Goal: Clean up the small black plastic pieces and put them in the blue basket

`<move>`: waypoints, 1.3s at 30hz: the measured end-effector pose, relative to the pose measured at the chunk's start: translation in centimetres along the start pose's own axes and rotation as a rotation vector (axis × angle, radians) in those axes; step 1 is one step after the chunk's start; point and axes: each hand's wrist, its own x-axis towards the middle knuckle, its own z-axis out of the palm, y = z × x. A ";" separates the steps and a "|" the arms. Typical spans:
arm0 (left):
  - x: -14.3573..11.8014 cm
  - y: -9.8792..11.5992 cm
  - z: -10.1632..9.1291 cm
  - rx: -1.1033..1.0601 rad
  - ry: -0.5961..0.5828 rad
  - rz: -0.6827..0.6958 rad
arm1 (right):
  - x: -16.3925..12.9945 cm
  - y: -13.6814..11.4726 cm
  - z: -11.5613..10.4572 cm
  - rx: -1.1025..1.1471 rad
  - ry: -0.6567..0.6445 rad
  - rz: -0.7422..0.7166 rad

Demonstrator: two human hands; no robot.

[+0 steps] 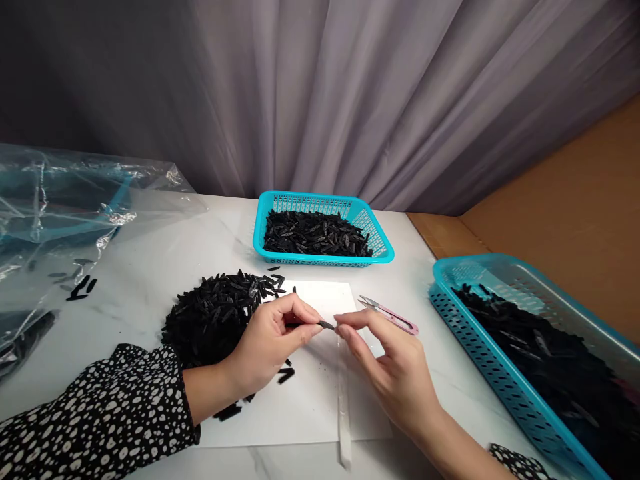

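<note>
Two hands meet over a white sheet [310, 400] lying on the bench [150, 267]. Left hand [267, 340] pinches a small black piece [326, 325] between thumb and fingers, its tip poking out toward the right hand [395, 370], whose thumb and forefinger close on that same tip. A narrow white strip [344, 413] runs down the sheet below the fingers. Just left of the left hand sits a loose heap of black pieces [215, 313], spilling onto the sheet's edge. Pink thread snips [390, 313] rest beyond the right hand. At the right stands a teal basket [500, 373] holding black pieces; farther back a second teal basket [325, 257] holds more. Crumpled clear plastic bag [60, 213] lies far left.
</note>
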 end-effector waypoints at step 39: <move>0.2 0.5 -0.1 -0.101 0.067 -0.103 | -0.7 -1.0 0.9 0.366 -0.061 0.387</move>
